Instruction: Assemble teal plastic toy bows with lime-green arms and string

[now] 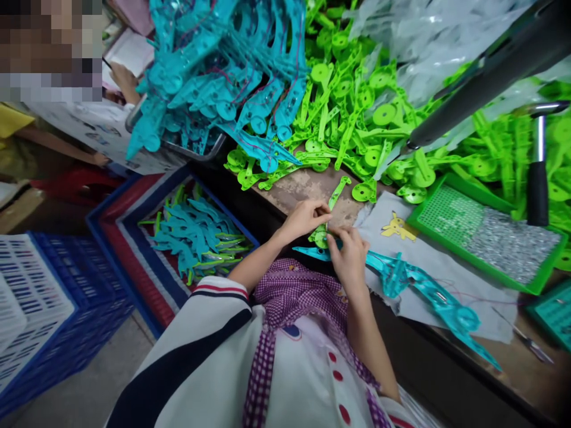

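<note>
Both my hands meet at the near edge of a worn workbench [298, 187]. My left hand [306, 217] pinches a slim green plastic part [336, 193] that sticks up past the fingers. My right hand [350, 255] is closed on the round end of the green part [319, 238] and rests over a long teal plastic part [414, 285] lying on a grey cloth [446, 261]. The fingertips of both hands nearly touch.
A heap of green parts [357, 101] and a tray of teal parts [223, 71] fill the bench behind. A green tray of small metal bits [491, 238], a hammer [537, 178] and a dark pole [486, 71] are right. A woven bag of teal parts [196, 238] and blue crates [53, 309] stand left. Another person's hand [122, 80] shows far left.
</note>
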### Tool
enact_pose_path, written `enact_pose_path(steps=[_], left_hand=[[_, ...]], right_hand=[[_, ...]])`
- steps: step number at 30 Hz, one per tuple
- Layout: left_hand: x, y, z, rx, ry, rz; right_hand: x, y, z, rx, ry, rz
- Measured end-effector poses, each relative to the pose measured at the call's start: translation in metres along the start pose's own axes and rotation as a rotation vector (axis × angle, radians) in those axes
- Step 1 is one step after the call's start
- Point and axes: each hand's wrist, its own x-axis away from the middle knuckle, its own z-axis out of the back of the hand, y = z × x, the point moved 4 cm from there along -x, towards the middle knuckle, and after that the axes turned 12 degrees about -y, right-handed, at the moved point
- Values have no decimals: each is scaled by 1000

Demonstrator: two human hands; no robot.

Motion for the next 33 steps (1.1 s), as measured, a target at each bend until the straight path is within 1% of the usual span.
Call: enact_pose_path(steps=[4,7,12,15,21,26,29,33], left_hand=[[0,-2,1,-40,-37,51],[-2,-4,3,-32,-64,72],[-4,-8,7,30,-140,62],[-4,-11,7,76,-170,75],[-5,-13,5,94,-157,74],[-5,-13,8,86,-177,44],[-5,-12,9,77,-193,49],[-4,-12,8,60,-181,55]], right_hand=[[1,-2,1,33,-10,30],[3,-4,3,44,-20,23],[-3,-9,5,-16,-20,-78],[-12,-13,4,2,-22,-124],[-19,-11,2,-2,-4,-206],[-20,-5,2,-80,-3,-208],[-20,-3,2,-73,7,-205],[-20,-4,0,-55,57,-197]])
